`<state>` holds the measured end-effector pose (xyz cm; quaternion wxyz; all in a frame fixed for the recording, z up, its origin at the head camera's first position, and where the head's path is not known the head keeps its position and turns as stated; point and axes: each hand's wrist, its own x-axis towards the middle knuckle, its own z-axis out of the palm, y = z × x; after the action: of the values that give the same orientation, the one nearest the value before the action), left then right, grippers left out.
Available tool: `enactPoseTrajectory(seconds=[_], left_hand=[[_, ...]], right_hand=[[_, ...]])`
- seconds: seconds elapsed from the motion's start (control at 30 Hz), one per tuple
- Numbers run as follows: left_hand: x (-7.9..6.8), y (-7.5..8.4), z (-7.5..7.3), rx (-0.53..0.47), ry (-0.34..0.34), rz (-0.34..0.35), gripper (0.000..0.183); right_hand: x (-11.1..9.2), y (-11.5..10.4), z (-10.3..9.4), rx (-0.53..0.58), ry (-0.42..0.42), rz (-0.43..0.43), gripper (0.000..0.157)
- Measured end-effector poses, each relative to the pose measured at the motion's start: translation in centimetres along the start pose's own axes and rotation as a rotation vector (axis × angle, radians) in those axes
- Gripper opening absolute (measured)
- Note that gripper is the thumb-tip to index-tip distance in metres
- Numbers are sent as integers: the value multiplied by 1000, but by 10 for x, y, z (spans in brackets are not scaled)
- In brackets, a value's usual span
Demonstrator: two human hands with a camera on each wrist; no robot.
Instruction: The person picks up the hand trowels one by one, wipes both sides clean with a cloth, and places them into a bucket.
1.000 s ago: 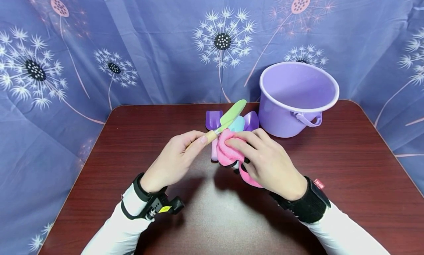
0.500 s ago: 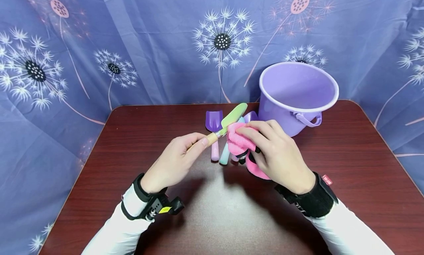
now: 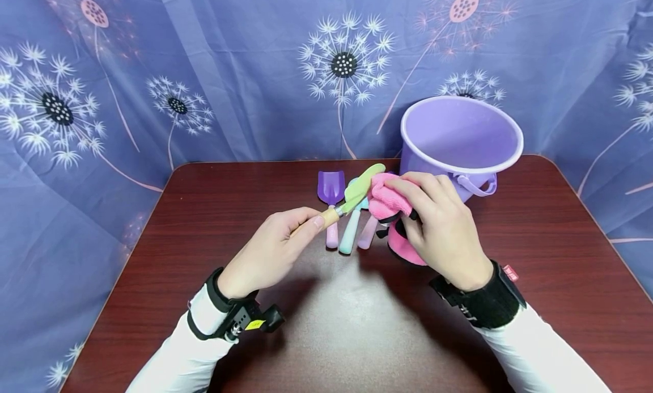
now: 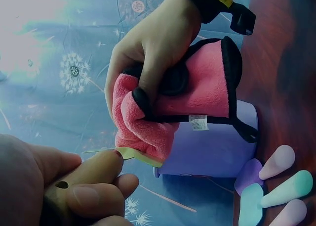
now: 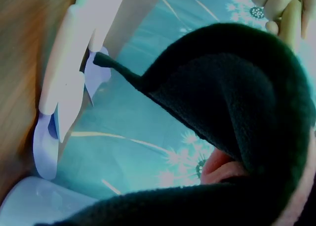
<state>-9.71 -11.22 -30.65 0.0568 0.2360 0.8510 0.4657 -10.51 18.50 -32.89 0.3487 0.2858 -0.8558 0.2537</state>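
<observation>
My left hand (image 3: 272, 248) grips the wooden handle (image 4: 96, 169) of a small garden trowel, whose light green blade (image 3: 361, 189) slants up to the right above the table. Bunched in my right hand (image 3: 446, 231) is a pink cloth (image 3: 390, 199) with black edging. The cloth sits at the blade's tip end and hides part of it. In the left wrist view the cloth (image 4: 197, 87) hangs with a white tag and a black loop, its folds against the green blade (image 4: 142, 156). The right wrist view is mostly filled by the cloth's black side (image 5: 197, 92).
Behind the held trowel lie a purple shovel (image 3: 331, 187), a tool with a mint handle (image 3: 349, 234) and another with a pink handle (image 3: 367, 234). A purple bucket (image 3: 420, 159) stands at the back right of the dark red table (image 3: 214, 211), before a blue floral curtain (image 3: 245, 70).
My right hand has moved right and away with the cloth, baring the mint and pink handles. The trowel's blade has dipped a little and shifted slightly right; my left hand is nearly still.
</observation>
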Motion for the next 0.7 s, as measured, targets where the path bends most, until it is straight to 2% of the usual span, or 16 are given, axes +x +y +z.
enactPoseTrajectory(seconds=[0.4,0.7], left_hand=[[-1,1,0,4,-11,10,27],[-1,1,2,7,-11,-2,26]], right_hand=[[2,4,-1,-36,57,44,53],[2,3,-3,-46,55,61,52]])
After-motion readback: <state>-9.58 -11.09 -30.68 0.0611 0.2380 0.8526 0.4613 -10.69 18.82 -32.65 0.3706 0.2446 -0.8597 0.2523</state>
